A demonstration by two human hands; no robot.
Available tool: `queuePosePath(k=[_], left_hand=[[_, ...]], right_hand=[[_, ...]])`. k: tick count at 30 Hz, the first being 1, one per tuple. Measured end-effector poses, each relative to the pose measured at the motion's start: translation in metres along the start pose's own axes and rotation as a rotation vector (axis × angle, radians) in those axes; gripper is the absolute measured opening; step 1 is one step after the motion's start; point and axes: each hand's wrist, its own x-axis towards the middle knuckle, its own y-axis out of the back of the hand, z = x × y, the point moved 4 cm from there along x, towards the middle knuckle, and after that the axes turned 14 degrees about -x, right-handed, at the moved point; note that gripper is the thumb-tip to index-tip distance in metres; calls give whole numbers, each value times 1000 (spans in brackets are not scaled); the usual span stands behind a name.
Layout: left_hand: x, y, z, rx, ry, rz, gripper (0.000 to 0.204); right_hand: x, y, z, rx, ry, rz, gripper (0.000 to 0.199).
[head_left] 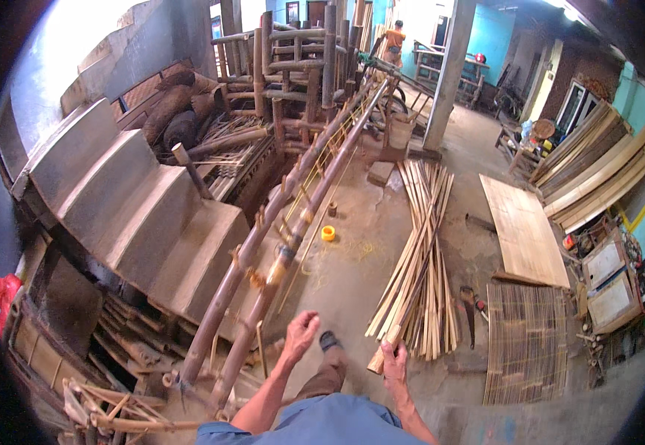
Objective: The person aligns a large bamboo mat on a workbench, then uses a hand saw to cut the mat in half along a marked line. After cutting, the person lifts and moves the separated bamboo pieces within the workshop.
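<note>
My right hand [394, 365] is closed round the near end of a bamboo strip [382, 356]. The strip runs away from me over a crossed pile of long split bamboo strips [422, 282] lying on the floor. My left hand [301, 335] is raised in front of me, its fingers loosely bent, with nothing visible in it. Just beyond and left of that hand are two long bamboo poles [263, 297], side by side and sloping up toward the back, with short pegs and yellow strands between them.
A yellow tape roll [328, 233] lies on the floor ahead. Concrete steps [144, 215] rise at left. At right are a woven bamboo mat [526, 345], a flat bamboo panel [524, 230] and a saw [468, 315]. A pillar [450, 74] and another person [393, 41] are farther back.
</note>
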Motion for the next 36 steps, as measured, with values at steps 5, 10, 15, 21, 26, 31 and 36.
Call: queuePosePath(k=[5, 10, 15, 21, 26, 31, 36], left_hand=[[135, 16, -6, 101, -263, 461, 24], [197, 19, 10, 63, -228, 632, 24], [216, 34, -2, 0, -20, 693, 30], [223, 38, -10, 11, 68, 847, 21], [216, 26, -2, 179, -10, 1089, 13], [213, -2, -10, 40, 19, 1402, 11], [218, -47, -7, -932, -25, 1545, 7]], right_hand=[[106, -24, -43, 90, -157, -10, 65], [205, -22, -25, -234, -2, 219, 62], [245, -75, -106, -412, 89, -65, 61], [318, -163, -133, -105, 156, -534, 60], [363, -240, -169, -522, 498, -1032, 50], [386, -280, -178, -552, 800, -1490, 46], [404, -289, -160, -669, 826, -1733, 44]])
